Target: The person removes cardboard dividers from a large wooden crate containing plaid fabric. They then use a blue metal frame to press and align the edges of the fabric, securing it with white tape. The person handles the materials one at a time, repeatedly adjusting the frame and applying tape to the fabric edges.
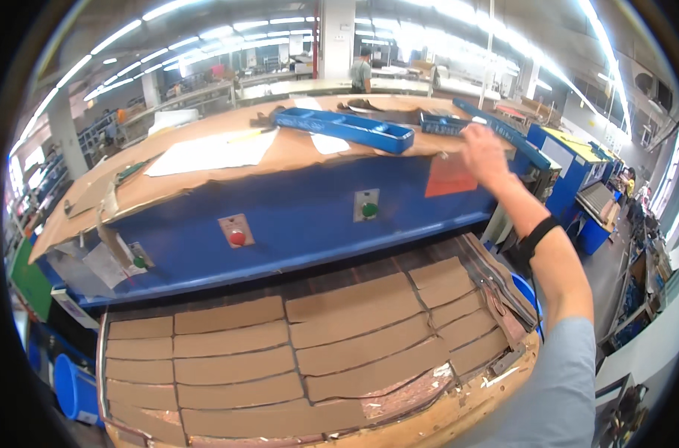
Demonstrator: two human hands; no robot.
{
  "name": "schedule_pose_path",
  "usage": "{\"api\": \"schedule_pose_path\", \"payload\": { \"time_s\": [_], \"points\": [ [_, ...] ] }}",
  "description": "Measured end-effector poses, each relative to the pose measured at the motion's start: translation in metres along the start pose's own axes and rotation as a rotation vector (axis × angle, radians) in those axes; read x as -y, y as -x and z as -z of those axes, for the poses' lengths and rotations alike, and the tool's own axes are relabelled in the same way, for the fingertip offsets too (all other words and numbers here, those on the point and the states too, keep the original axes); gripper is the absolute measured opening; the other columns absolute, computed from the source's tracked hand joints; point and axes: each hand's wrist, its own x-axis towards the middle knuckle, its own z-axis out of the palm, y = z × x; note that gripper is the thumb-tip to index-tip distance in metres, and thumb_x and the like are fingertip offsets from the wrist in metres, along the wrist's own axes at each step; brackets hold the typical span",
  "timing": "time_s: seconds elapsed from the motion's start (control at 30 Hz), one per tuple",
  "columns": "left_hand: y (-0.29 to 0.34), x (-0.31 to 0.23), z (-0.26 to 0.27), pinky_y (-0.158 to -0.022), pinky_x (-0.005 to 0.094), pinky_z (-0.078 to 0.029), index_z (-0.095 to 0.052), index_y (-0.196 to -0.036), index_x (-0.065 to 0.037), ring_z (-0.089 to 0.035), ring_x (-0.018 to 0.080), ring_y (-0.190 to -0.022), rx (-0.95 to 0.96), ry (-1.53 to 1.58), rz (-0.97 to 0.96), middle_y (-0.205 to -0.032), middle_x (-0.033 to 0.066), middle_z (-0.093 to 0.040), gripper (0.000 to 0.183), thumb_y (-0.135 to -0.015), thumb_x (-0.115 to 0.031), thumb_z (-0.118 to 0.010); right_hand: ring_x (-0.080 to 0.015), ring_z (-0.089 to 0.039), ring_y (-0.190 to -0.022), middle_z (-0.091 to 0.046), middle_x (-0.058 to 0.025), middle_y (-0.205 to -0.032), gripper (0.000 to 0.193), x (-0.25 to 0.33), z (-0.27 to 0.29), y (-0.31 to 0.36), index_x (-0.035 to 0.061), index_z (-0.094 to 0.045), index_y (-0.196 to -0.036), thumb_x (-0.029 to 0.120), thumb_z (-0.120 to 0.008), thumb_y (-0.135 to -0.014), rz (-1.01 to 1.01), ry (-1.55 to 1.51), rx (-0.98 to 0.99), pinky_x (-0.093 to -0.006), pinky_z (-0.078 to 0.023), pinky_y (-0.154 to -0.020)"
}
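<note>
My right hand (pixel 486 153) reaches up to the top of the blue machine (pixel 302 201), over its front edge. Its fingers are bent together beside a small blue tray (pixel 440 124); a small white thing shows at the fingertips, too small to name. Left of it, a long blue open tray (pixel 343 128) lies on the brown-covered top. Below the hand, a red-orange sheet (pixel 451 175) hangs on the machine's front. My left hand is out of the picture. In front of me, brown sheet pieces (pixel 354 310) lie in rows between dark strips on a wooden board (pixel 515 373).
A red button (pixel 238 237) and a green button (pixel 369 210) sit on the machine's front. White paper (pixel 209 153) lies on top. Blue bins (pixel 76 388) stand at the lower left. A person (pixel 360 72) stands in the background. Another blue machine (pixel 567 160) is at the right.
</note>
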Motion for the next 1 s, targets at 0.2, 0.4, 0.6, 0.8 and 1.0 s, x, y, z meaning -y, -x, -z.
{"api": "schedule_pose_path", "payload": {
  "time_s": [0.2, 0.4, 0.6, 0.8, 1.0],
  "points": [
    [0.020, -0.005, -0.024, -0.091, 0.0392, -0.054, -0.064, -0.126, 0.003, -0.067, 0.0307, -0.099, -0.014, 0.001, -0.083, -0.112, 0.0193, -0.071, 0.031, -0.103, -0.016, -0.054, -0.0365, -0.057, -0.119, -0.060, -0.0121, -0.122, 0.037, -0.092, -0.053, -0.005, 0.0112, -0.059, -0.127, 0.020, -0.068, -0.092, -0.073, 0.008, 0.113, -0.0503, -0.050, -0.097],
    [0.007, 0.096, -0.063, -0.045, 0.0239, -0.039, -0.060, -0.112, -0.002, -0.048, 0.0086, -0.052, -0.030, 0.085, -0.151, -0.070, 0.0017, -0.058, 0.018, -0.108, -0.015, -0.048, -0.0341, -0.055, -0.123, -0.062, -0.0116, -0.124, 0.039, -0.081, -0.060, -0.040, 0.0123, -0.062, -0.123, 0.028, -0.075, -0.090, -0.141, 0.055, 0.186, -0.0508, -0.047, -0.099],
    [0.011, 0.096, -0.061, -0.046, 0.0242, -0.040, -0.060, -0.113, -0.003, -0.049, 0.0095, -0.053, 0.002, 0.150, -0.044, -0.070, 0.0021, -0.058, 0.018, -0.108, -0.015, -0.048, -0.0326, -0.058, -0.120, -0.067, -0.0088, -0.120, 0.034, -0.064, -0.058, -0.061, 0.0152, -0.064, -0.119, 0.038, -0.069, -0.095, -0.130, 0.012, 0.262, -0.0517, -0.045, -0.098],
    [0.005, 0.092, -0.061, -0.047, 0.0243, -0.041, -0.061, -0.114, -0.003, -0.050, 0.0103, -0.053, -0.012, 0.181, -0.043, -0.070, 0.0029, -0.059, 0.019, -0.107, -0.016, -0.049, -0.0401, -0.059, -0.113, -0.069, -0.0166, -0.112, 0.026, -0.003, -0.079, -0.080, 0.0071, -0.066, -0.105, 0.030, -0.069, -0.094, -0.136, -0.277, 0.079, -0.0528, -0.048, -0.095],
    [0.012, 0.081, -0.056, -0.047, 0.0245, -0.042, -0.061, -0.114, -0.003, -0.051, 0.0111, -0.053, -0.035, 0.202, -0.023, -0.070, 0.0036, -0.059, 0.020, -0.107, -0.017, -0.050, -0.0392, -0.060, -0.113, -0.068, -0.0176, -0.112, 0.032, 0.010, -0.079, -0.073, 0.0084, -0.070, -0.104, 0.039, -0.063, -0.098, -0.081, -0.190, 0.007, -0.0519, -0.048, -0.096]
  ]
}}
